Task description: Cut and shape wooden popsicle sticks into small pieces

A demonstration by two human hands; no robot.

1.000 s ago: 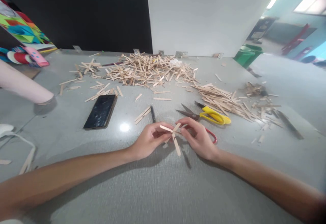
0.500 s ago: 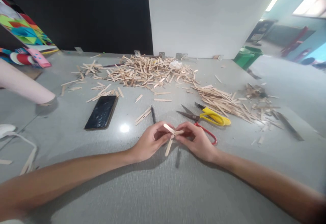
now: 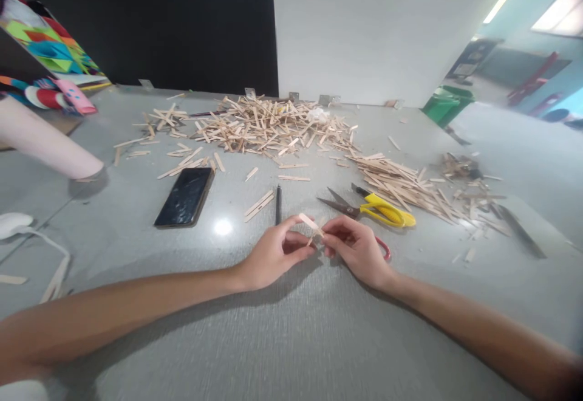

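Observation:
A small piece made of crossed wooden popsicle sticks [image 3: 310,223] is held up between my two hands, just above the table. My left hand [image 3: 273,249] is closed on its left side, thumb and fingertips meeting near its lower end. From the other side my right hand [image 3: 357,249] pinches it with thumb and index finger. The fingers hide part of the joint. Beyond my left hand lies a black pen [image 3: 278,203]. Yellow-handled scissors [image 3: 346,206] rest past my right hand, and a red handle loop [image 3: 385,249] shows beside that hand.
A large heap of popsicle sticks [image 3: 273,124] spreads along the back, with another pile [image 3: 396,179] to the right. A phone [image 3: 184,197] lies on the left, near a pink roll [image 3: 54,146]. A metal blade [image 3: 521,231] and a white cable [image 3: 64,255] flank the work area.
The stick piece has been turned between my fingers: the stick that pointed down toward me no longer shows. My right fingers have curled in more closely, and the view has shifted slightly.

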